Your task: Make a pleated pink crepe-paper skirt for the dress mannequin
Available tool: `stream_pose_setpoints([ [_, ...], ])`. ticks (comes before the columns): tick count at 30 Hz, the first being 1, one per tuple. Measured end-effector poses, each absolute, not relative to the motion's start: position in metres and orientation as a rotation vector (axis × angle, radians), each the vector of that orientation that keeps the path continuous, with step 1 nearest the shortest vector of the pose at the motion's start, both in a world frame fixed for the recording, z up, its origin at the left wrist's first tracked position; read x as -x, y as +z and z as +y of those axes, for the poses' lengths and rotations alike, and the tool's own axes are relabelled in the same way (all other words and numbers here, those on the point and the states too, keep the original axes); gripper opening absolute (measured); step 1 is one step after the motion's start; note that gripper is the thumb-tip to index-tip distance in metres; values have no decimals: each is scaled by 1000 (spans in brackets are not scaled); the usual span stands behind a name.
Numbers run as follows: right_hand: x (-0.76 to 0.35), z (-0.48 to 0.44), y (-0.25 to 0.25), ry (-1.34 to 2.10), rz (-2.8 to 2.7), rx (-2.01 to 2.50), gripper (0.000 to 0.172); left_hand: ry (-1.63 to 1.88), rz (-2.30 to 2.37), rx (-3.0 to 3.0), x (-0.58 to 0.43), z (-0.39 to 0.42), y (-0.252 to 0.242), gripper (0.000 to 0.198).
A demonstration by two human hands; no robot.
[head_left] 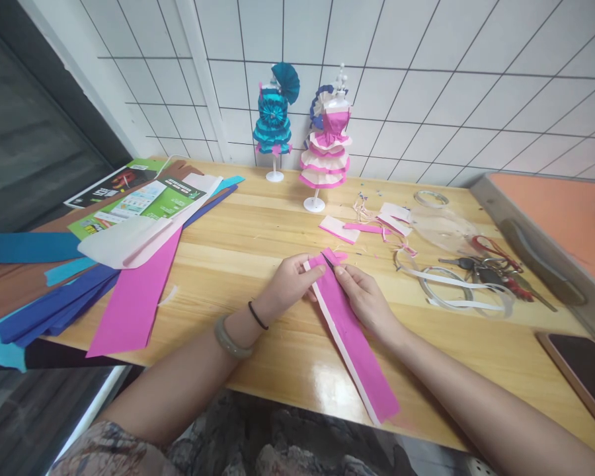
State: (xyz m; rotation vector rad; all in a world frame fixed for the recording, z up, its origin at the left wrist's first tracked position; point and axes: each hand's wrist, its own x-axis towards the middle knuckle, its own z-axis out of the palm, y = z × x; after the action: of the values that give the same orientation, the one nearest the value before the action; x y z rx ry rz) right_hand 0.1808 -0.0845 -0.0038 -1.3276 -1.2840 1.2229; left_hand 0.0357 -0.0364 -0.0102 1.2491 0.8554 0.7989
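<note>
A long pink crepe paper strip (353,337) with a white strip along its left edge lies on the wooden table (258,231), running from the middle toward the near edge. My left hand (291,281) pinches the strip's far end from the left, fingers closed on it. My right hand (364,297) pinches the same end from the right, where the paper is folded up. A jade-coloured bangle and a black band circle my left wrist.
Two small mannequins stand at the back: one in a blue paper dress (274,119), one in a pink-and-white dress (327,149). Stacked paper sheets (129,297) and a leaflet lie left. Paper scraps (364,228), tape rolls (469,287), keys (496,271) and a phone (582,373) lie right.
</note>
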Motion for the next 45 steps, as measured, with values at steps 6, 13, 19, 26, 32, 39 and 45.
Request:
stream_pose_setpoints([
  [6, -181, -84, -5, 1260, -1169, 1301, 36, 767, 870, -1212, -36, -36, -7, 24],
  [13, -188, -76, -5, 1453, -882, 1156, 52, 778, 819, -1107, -29, -30, -9, 23],
  [19, -185, -81, -7, 1432, -1086, 1208, 65, 853, 842, -1036, -27, -25, -7, 31],
  [26, -183, -82, -11, 1346, -1039, 1259, 66, 817, 714, -954, -29, -28, -8, 39],
  [32, -178, -84, -9, 1314, -1038, 1257, 69, 851, 644, -862, -30, -30, -8, 34],
  [39, -232, -59, -5, 844, -1536, 1733, 74, 895, 732, -883, -16, -19, -1, 30],
  [45, -276, -52, -1, 177, -1695, 2130, 96, 818, 752, -923, -3, -11, 4, 24],
])
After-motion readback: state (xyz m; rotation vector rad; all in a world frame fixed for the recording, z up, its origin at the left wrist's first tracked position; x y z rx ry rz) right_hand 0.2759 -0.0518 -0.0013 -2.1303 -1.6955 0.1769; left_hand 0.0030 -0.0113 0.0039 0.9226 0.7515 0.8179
